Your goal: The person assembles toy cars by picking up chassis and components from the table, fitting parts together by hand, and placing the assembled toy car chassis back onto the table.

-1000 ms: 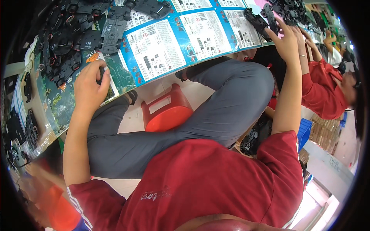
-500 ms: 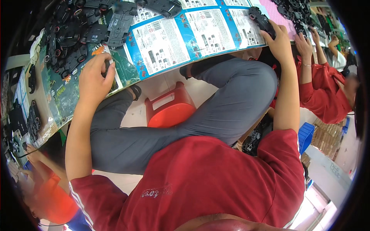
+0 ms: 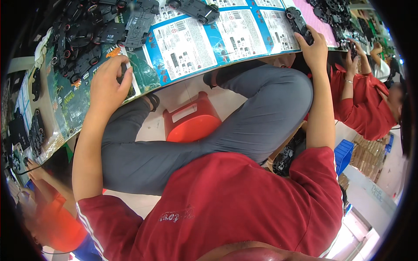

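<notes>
Black toy car (image 3: 298,22) in right hand (image 3: 314,48) grip at tabletop (image 3: 191,52) edge, may drop; left hand (image 3: 109,85) clasps dark part (image 3: 123,73).

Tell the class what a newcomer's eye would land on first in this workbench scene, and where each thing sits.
First comes the big red shirt filling the lower middle, with grey-trousered crossed legs above it and a red stool behind them. Next, the table edge along the top, covered in blue printed packaging cards and heaps of black toy car parts at upper left. The left hand grips a small dark part there, while the right hand holds a black toy car body at upper right.
</notes>
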`<action>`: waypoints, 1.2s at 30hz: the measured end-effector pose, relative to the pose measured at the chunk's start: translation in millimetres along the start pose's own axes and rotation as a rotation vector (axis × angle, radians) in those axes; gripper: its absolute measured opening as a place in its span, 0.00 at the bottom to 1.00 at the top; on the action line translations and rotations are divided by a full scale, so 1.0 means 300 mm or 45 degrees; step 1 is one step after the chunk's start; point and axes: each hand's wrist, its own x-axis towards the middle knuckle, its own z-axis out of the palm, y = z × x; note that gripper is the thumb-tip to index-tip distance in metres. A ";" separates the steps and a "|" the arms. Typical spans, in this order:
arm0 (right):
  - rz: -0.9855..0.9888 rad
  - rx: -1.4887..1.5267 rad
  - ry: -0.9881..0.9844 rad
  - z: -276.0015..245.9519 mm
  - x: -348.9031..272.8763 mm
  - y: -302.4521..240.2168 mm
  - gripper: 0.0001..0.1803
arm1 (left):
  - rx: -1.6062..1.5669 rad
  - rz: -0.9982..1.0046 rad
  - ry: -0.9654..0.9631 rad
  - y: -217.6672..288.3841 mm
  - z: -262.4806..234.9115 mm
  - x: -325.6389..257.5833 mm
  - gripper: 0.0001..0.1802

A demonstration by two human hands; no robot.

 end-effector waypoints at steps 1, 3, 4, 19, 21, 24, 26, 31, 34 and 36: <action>0.007 0.008 0.012 0.004 -0.001 0.000 0.32 | 0.003 0.011 0.002 0.001 0.000 -0.001 0.12; -0.004 0.002 0.032 0.019 0.002 -0.005 0.31 | 0.005 0.026 0.003 -0.001 0.001 -0.004 0.12; -0.014 -0.006 0.049 0.022 0.001 -0.007 0.30 | -0.001 0.033 0.010 -0.003 0.003 -0.005 0.12; 0.063 0.025 0.168 0.011 0.003 0.004 0.29 | 0.004 0.540 0.018 0.201 0.055 0.021 0.13; 0.098 -0.029 0.109 0.003 0.015 -0.020 0.30 | -0.122 0.655 -0.007 0.296 0.132 0.064 0.14; -0.015 -0.090 0.151 -0.004 0.011 -0.042 0.30 | -0.055 0.741 -0.106 0.383 0.215 0.133 0.21; 0.019 -0.097 0.097 -0.001 0.012 -0.072 0.31 | 0.071 0.804 0.017 0.392 0.277 0.179 0.25; -0.066 -0.132 0.053 0.019 -0.016 -0.045 0.34 | 0.243 0.441 0.068 0.405 0.340 0.205 0.31; -0.104 -0.096 0.083 0.023 -0.011 -0.026 0.33 | 0.291 0.340 0.169 0.399 0.355 0.215 0.32; -0.103 -0.008 0.197 0.021 -0.009 -0.013 0.32 | 0.235 0.335 0.189 0.403 0.353 0.211 0.31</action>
